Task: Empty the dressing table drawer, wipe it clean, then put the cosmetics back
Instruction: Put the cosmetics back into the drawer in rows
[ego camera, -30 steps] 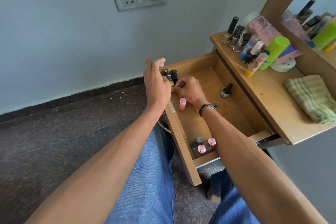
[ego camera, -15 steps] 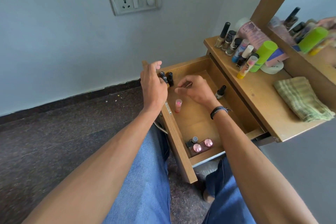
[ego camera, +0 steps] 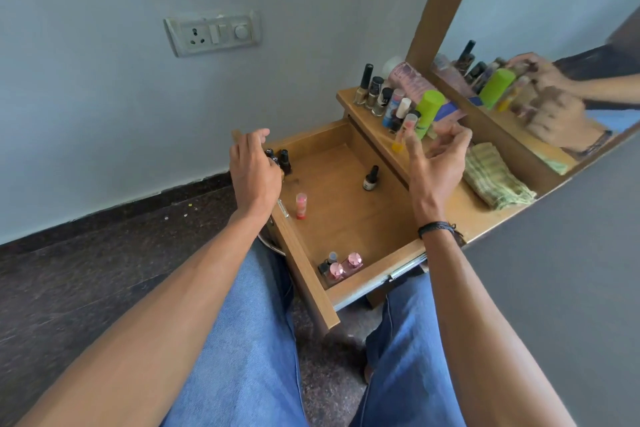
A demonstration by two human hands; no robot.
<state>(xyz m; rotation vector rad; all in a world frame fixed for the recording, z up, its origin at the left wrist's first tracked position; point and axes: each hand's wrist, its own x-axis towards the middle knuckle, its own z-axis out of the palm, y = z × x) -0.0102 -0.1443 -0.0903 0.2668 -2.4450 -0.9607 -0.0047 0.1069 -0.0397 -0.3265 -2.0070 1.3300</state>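
Drawer (ego camera: 346, 218) pulled fully open, long axis running 7 to 1 o'clock, front panel toward the person. Contents counted: two dark nail polish bottles (ego camera: 282, 160) upright in the corner at 11 o'clock; one pink-capped tube (ego camera: 301, 205) upright beside the front panel at 9 o'clock; one small black-capped bottle (ego camera: 371, 178) upright near the 2 o'clock side; three bottles (ego camera: 341, 265) clustered in the 6 o'clock corner, two with pink caps, one grey-capped. Left hand (ego camera: 254, 172) rests over the front edge just beside the dark bottles; whether its grip closes on anything cannot be told. Right hand (ego camera: 438, 163) is raised above the counter (ego camera: 460, 211) edge at 3 o'clock, fingers spread and curled, holding nothing. On the counter: a row of about ten upright cosmetics (ego camera: 388, 100), including a lime green bottle (ego camera: 428, 110), and one folded green striped cloth (ego camera: 495, 180). Labels too blurred to read.
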